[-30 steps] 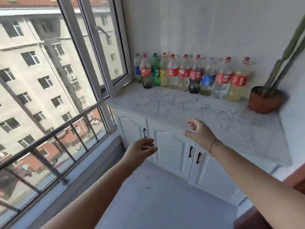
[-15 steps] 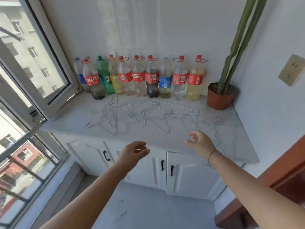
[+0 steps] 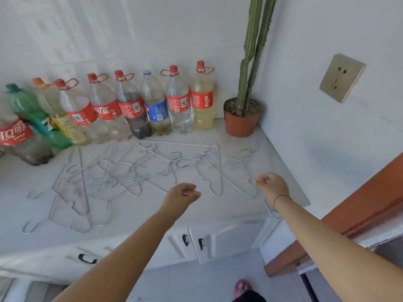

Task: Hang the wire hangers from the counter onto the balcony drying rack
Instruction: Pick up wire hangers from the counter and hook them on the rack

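Several thin wire hangers (image 3: pixel 104 179) lie tangled and spread flat across the white marble counter (image 3: pixel 152 210). One pale-blue hanger (image 3: pixel 231 177) lies at the right end. My left hand (image 3: pixel 182 197) hovers over the counter's front middle, fingers loosely curled, holding nothing. My right hand (image 3: pixel 271 186) hovers just right of the pale-blue hanger, fingers loosely curled, nothing in its grasp; another hanger's wire runs under its wrist. The drying rack is out of view.
A row of plastic soda bottles (image 3: pixel 157 105) lines the back wall. A potted cactus (image 3: pixel 241 125) stands in the back right corner. A wall socket (image 3: pixel 342 77) and a brown door frame (image 3: pixel 359 205) are on the right. White cabinet doors (image 3: pixel 218 240) sit below.
The view has swung right, away from the window, and come closer to the counter. Both hands have reached forward over the hangers and stay empty.
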